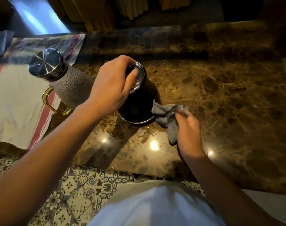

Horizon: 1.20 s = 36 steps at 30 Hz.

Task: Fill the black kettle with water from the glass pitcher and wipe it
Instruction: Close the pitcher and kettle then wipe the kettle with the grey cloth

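Nearest us, our white shirt (155,206) sits at 6 o'clock above a patterned tile floor (70,190). Our left hand (111,88) clamps the lid of the black kettle (139,101), upright at centre on the brown marble counter (220,98). Our right hand (188,128) pinches a grey cloth (168,115) against the kettle's base at 3 o'clock. We note the glass pitcher (64,82) at 9 o'clock of the kettle, beside a striped towel (16,103).

Polished brown marble countertop (220,98) with bright ceiling-light reflections, raised marble back ledge (171,39), patterned blue-and-white floor tiles (77,190), yellow pleated curtains (96,12) behind, dim warm lighting
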### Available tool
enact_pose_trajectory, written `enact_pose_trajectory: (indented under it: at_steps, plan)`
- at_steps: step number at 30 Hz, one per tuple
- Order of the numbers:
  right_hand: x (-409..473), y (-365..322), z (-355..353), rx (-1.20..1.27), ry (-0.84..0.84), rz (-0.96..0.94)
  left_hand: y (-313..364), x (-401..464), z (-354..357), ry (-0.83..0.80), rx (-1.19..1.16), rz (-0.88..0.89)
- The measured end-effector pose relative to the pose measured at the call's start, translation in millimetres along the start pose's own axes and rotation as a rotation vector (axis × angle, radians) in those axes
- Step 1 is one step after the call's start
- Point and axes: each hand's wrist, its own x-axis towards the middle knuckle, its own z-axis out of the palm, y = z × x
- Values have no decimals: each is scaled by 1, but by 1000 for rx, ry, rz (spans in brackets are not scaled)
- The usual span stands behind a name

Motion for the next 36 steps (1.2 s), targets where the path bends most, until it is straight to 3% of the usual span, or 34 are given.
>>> enact_pose_trajectory:
  at_steps: [5, 12, 17, 22, 26, 32, 36]
  plan:
    - [-16, 9, 3, -69, -67, -40, 10, 2, -1, -11, 51, -26]
    - [-10, -1, -4, -80, 43, -30, 17, 9, 5, 55, 21, -123]
    - [2, -18, -5, 269, 274, 150, 9, 3, 6, 40, -90, -35]
    - [8, -55, 8, 421, 211, 78, 1, 0, 6, -21, -276, -38]
    - [12, -56, 36, 231, 228, 30, -2, -1, 6, 22, -367, -49]
    - [0, -26, 50, 171, 25, 51, -1, -1, 8, 16, -331, -38]
    - [9, -25, 50, 22, -48, -146, -4, 0, 8, 5, -334, -6]
